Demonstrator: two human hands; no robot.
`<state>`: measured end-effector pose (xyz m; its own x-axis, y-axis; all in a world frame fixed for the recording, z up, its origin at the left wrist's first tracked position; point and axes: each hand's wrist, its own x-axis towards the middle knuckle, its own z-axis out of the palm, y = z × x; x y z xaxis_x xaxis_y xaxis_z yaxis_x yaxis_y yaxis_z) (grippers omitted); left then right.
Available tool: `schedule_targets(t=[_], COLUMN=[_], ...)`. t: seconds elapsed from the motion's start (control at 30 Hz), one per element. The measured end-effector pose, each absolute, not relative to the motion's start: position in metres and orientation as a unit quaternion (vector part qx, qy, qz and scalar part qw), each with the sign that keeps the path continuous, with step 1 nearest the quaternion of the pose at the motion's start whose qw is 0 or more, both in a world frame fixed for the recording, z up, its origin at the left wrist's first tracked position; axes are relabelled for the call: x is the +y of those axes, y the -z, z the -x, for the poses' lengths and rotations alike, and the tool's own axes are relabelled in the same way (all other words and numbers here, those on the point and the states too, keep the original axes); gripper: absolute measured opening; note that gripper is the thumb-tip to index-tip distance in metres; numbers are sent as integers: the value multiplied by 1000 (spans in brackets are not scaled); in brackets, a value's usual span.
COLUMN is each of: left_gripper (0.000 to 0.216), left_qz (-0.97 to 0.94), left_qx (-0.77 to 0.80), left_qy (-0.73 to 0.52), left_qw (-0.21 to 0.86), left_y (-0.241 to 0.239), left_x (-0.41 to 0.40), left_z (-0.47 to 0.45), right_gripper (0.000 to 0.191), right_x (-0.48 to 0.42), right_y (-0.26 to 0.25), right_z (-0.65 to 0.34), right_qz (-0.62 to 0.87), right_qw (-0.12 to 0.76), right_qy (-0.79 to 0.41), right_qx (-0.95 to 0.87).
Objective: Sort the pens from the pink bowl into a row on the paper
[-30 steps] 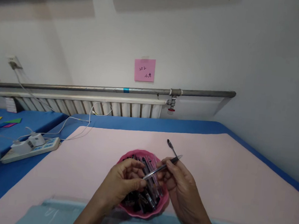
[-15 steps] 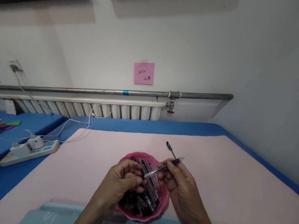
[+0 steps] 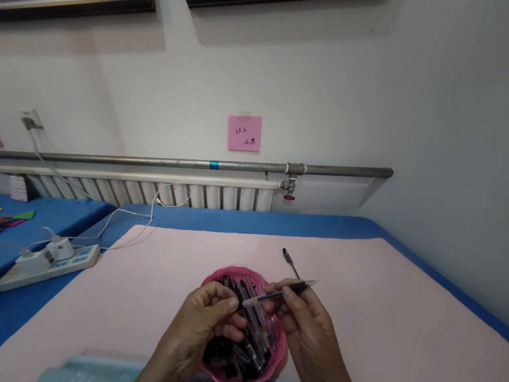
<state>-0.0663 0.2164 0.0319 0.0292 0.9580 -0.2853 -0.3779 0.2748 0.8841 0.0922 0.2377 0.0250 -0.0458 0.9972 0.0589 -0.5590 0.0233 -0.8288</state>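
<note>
1. Head view, taking the pink bowl (image 3: 276, 364) as the middle of my clock and the wall as twelve: the scalloped bowl sits on a pink sheet (image 3: 382, 305), filled with clear pens (image 3: 259, 332) and black bits (image 3: 219, 350).
2. At three o'clock, the person's right hand (image 3: 307, 322) grips a clear-bodied pen (image 3: 262, 298) between thumb and fingers. It is aslant above the bowl, black grip and pointed tip aimed just past two, its blunt end towards eight.
3. At nine, the left hand (image 3: 211, 313) leans over the rim, fingers curled, thumb and forefinger close together right by that blunt end. I can't tell whether they pinch a small dark piece there or whether it belongs to the bowl's contents behind.
4. Towards one o'clock, a black-ended loose pen (image 3: 288, 257) lies on the sheet, its near end hidden behind the right hand.
5. Well off at nine, a white power strip (image 3: 81, 261) carries white adapters (image 3: 60, 248) on the blue table (image 3: 256, 218).
6. Around twelve, a radiator (image 3: 195, 194) runs under a metal pipe (image 3: 149, 161), with a handwritten pink note (image 3: 244, 133) on the wall higher up.
7. Along six spreads a pale teal covering (image 3: 93, 370).
</note>
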Motion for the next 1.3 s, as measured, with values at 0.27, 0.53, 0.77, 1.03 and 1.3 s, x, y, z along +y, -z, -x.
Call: schedule_targets(t=[0.27, 0.53, 0.77, 1.03, 1.3], left_gripper=[45, 43, 53, 37, 43], left_qz=[-330, -333, -338, -319, -315], left_qx=[477, 439, 479, 415, 470], left_qy=[-498, -478, -432, -474, -483], left_qw=[644, 684, 685, 708, 668], left_y=[-26, -21, -23, -23, -26], left_x=[217, 215, 216, 215, 217], left_z=[62, 61, 61, 63, 65], right_gripper=[22, 22, 23, 23, 22], right_x=[239, 235, 236, 236, 239], right_y=[-27, -24, -24, -25, -26], right_z=[-90, -87, -86, -86, -86], right_qz=[307, 318, 323, 317, 310], right_qw=[630, 613, 627, 616, 619], right_qy=[-643, -647, -628, -655, -667], right_qx=[-309, -323, -328, -302, -276])
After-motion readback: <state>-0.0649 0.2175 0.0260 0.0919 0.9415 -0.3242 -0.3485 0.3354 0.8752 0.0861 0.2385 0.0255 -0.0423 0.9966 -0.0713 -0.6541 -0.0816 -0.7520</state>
